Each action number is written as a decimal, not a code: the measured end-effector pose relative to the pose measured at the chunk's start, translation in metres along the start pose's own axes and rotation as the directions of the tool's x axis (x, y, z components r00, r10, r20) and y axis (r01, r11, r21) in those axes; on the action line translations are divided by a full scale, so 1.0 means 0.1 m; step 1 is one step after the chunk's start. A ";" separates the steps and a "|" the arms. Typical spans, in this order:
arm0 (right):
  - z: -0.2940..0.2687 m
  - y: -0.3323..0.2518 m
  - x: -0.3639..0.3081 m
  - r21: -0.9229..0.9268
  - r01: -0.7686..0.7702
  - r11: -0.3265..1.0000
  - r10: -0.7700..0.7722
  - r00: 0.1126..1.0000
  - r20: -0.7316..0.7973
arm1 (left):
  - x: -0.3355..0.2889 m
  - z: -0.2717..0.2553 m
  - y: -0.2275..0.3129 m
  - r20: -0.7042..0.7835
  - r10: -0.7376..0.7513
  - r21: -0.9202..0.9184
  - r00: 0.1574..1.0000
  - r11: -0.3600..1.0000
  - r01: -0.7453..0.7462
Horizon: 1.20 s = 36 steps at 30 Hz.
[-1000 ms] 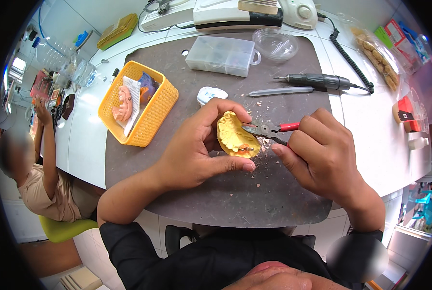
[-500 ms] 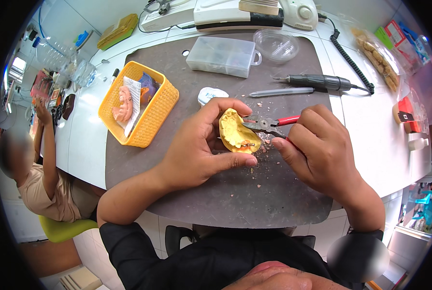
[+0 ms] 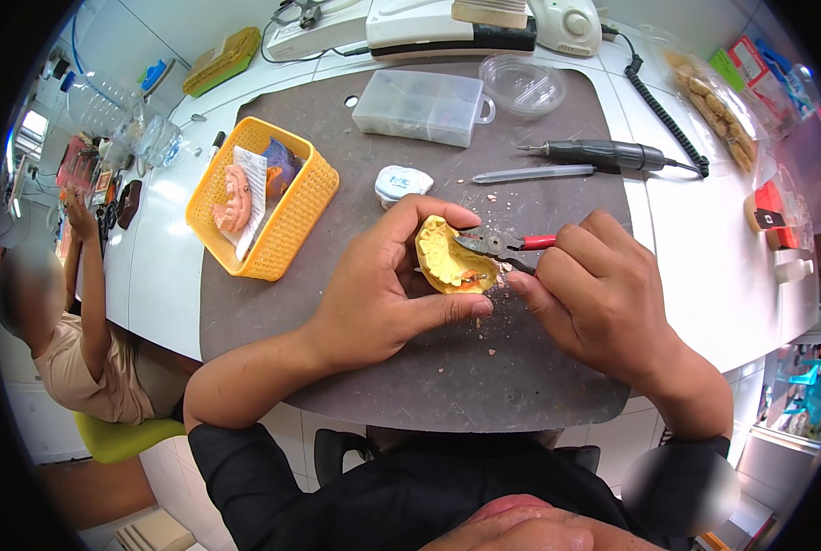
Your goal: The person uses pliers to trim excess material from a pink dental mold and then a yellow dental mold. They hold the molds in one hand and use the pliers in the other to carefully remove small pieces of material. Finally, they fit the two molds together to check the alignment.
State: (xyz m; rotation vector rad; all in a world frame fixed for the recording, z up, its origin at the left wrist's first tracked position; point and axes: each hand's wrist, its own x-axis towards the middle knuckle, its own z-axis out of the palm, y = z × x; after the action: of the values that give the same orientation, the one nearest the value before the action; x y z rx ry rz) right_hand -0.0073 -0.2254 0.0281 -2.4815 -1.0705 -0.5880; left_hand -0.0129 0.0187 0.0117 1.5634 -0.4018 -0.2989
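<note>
Over the near part of the grey mat point(image 3: 410, 390), the left hand point(image 3: 378, 285) holds the yellow model point(image 3: 443, 257) between its thumb and its fingers. The right hand point(image 3: 603, 298) has its fingers wrapped on the red handles of the pliers point(image 3: 498, 242). Compared with half a second ago, this hand and the pliers have shifted a little to the left and toward the person, and the model sits slightly lower. The nose of the pliers remains at the model's right rim, so I judge that the work on this edge continues; whether the tips bite it, I cannot tell. Pale crumbs point(image 3: 479, 323) lie on the mat around the pliers. Farther away are the white piece point(image 3: 403, 182) and, to its left, the basket point(image 3: 282, 248). Then come the pen point(image 3: 534, 174), the handpiece point(image 3: 603, 155), the box point(image 3: 418, 106) and the tub point(image 3: 523, 87); these look the same.
</note>
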 end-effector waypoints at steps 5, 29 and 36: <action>-0.02 -0.01 0.00 0.006 -0.003 1.000 0.003 1.000 0.020 | 0.00 -0.02 0.00 0.003 0.013 0.047 1.000 0.999 -0.013; -0.02 0.05 0.03 0.081 -0.013 0.997 0.010 0.999 0.035 | 0.02 -0.05 0.05 0.035 -0.080 -0.055 0.996 0.995 0.082; -0.01 0.02 0.02 -0.014 0.007 1.000 -0.006 1.000 0.020 | 0.02 -0.05 0.05 0.028 -0.073 -0.007 0.997 0.997 0.073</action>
State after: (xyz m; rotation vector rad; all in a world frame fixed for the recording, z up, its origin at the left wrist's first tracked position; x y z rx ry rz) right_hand -0.0049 -0.2262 0.0292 -2.5023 -1.0861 -0.5757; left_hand -0.0093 0.0219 0.0172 1.5698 -0.3653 -0.3789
